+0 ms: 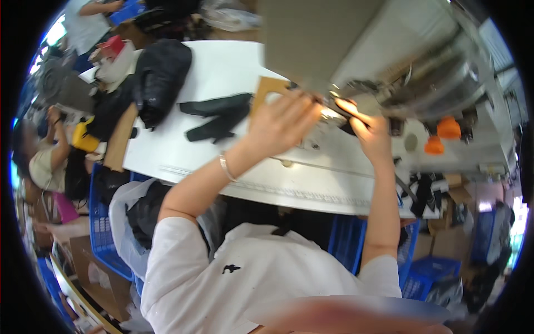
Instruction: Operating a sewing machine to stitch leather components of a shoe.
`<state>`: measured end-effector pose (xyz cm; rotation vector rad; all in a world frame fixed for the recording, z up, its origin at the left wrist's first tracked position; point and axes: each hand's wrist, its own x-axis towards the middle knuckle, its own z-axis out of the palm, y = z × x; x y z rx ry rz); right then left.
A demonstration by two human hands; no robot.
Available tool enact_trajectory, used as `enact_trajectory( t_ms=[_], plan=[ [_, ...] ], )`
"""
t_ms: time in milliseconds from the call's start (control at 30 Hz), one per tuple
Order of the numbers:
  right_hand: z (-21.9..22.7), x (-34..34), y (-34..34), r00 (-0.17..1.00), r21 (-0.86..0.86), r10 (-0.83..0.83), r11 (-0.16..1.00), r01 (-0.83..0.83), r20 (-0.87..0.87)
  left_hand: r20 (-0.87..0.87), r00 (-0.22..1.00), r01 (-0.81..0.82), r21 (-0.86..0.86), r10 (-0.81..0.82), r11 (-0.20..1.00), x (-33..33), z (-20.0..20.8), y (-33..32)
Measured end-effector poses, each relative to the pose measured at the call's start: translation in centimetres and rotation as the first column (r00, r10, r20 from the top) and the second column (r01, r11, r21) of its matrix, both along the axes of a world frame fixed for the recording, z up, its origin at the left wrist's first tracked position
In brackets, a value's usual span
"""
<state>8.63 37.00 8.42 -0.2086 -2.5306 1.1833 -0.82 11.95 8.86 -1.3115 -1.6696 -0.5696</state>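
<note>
A sewing machine (322, 39) stands over the white table, its lamp lighting the spot near the needle. My left hand (283, 123) reaches in from the left with its fingers stretched out beside that lit spot; motion blurs the fingertips. Closed on a narrow piece of black fabric (360, 116), my right hand (374, 136) is on the right side of the needle area. Part of this black piece is hidden by the fingers and the machine. Black cut fabric pieces (217, 116) lie flat to the left of my left hand.
A black bundle (161, 78) rests on the white table (222, 61) at the back left. Orange thread holders (448, 128) stand on the right. Blue crates (105, 234) are under the table edge, one with a plastic bag. Another person (47, 156) sits at the left.
</note>
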Motion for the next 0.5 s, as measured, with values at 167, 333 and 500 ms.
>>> enact_trajectory(
  t_ms=[167, 333, 500],
  plan=[
    [1.7, 0.4, -1.2, 0.994, 0.139, 0.039, 0.99, -0.024, -0.106, 0.106, 0.994, 0.023, 0.021, -0.025, 1.0, 0.2, -0.7, 0.9],
    [2.3, 0.3, -2.1, 0.996, 0.161, 0.023, 0.987, -0.01, -0.083, 0.336, 0.93, 0.08, 0.219, -0.152, 0.973, 1.3, -1.7, 0.2],
    [0.3, 2.0, -1.9, 0.988, 0.35, 0.049, 0.937, 0.004, -0.144, 0.79, 0.48, -0.219, 0.529, -0.381, 0.82, 3.4, -5.4, 0.1]
  ],
)
